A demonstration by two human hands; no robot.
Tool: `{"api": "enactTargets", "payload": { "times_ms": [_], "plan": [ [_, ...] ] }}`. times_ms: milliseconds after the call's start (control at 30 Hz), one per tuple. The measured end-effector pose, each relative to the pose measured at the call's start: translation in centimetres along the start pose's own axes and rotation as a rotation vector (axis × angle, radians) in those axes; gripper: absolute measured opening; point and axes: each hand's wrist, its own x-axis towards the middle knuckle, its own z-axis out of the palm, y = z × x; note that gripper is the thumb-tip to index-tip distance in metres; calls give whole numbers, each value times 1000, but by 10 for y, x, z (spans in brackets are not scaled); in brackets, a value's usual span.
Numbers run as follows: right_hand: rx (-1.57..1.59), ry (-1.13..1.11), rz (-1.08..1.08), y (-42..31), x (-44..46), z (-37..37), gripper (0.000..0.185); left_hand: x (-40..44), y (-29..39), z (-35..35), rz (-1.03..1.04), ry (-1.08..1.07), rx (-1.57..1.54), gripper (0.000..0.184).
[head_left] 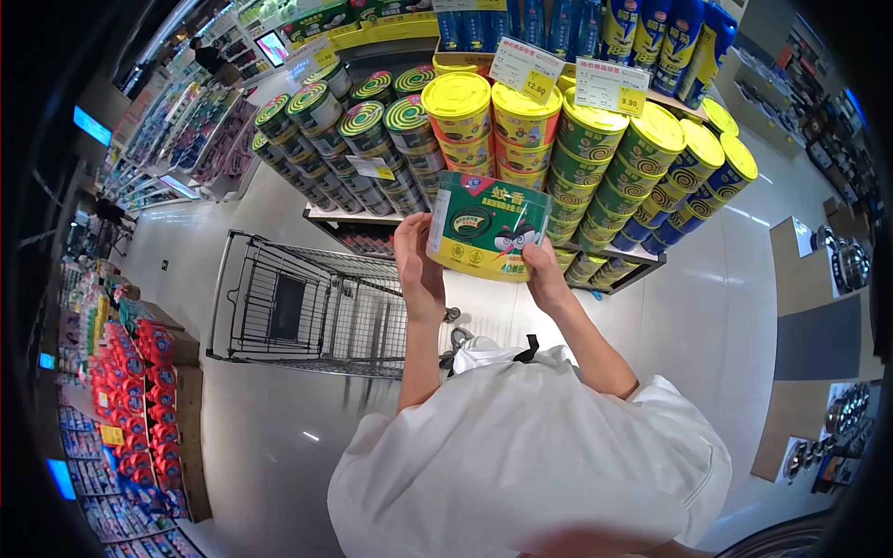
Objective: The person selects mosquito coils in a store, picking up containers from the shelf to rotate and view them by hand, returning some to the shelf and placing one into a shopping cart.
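Between both hands, in front of the display, is a round green and yellow mosquito coil tub (486,228) with a cartoon mosquito and a coil picture on its label. My left hand (419,260) grips its left side and my right hand (547,272) its lower right side, the thumb on the label. Behind it stand stacks of yellow-lidded tubs (460,102) and, to the left, stacks of dark green coil tins (363,126). White price cards (526,70) hang above them.
A wire shopping cart (316,302) stands at my left, close to the display shelf. Red bottles (135,400) are stacked farther left. Blue and yellow spray cans (656,42) line the upper shelf. Metal pots (848,265) sit on stands at right.
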Motion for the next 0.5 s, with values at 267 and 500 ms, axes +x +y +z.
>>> {"api": "enactTargets", "payload": {
  "times_ms": [267, 500],
  "plan": [
    [-97, 33, -63, -22, -42, -12, 76, -16, -4, 5, -347, -189, -106, 106],
    [-177, 87, -77, -36, -85, -28, 72, -44, -40, 4, -593, -367, -170, 116]
  ]
}}
